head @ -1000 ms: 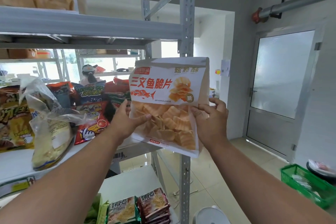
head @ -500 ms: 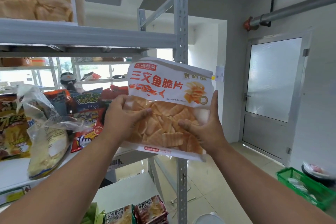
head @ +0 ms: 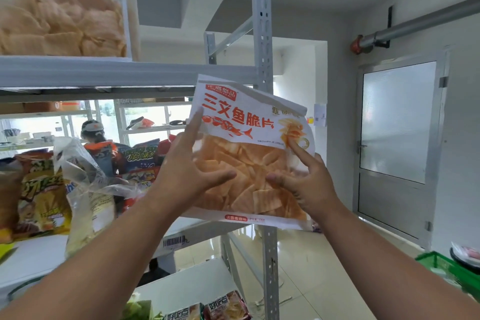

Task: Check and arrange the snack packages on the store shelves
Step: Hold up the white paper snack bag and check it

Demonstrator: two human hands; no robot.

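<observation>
Both hands hold one white bag of chips [head: 249, 158] in the air, in front of the grey upright post [head: 262, 34] of the shelving. The bag is tilted, its top corner toward 11 o'clock, and it hides the middle part of the post. The left hand [head: 187, 176] supports the bag at its 9 o'clock side, with the index finger straight up along the edge and the thumb pressing on the clear window. The right hand [head: 309, 184] holds the 4 o'clock side, the thumb on the front, the index finger pointing up on the print; the other fingers go behind the bag and I cannot see them.

Above, at 11 o'clock from the bag, one more bag of the same kind [head: 62, 8] stands on the upper shelf [head: 117, 73]. At 9 o'clock, on the middle shelf, a crumpled clear plastic bag [head: 85, 184] stands before one yellow snack pack [head: 44, 197] and some coloured packs [head: 140, 158], which I cannot count. At 6 o'clock, on the low shelf, two small packs [head: 205, 309] show. At 3 o'clock there is one grey door [head: 397, 143], a pipe [head: 420, 21] above it, and a green basket [head: 452, 270] at 4 o'clock.
</observation>
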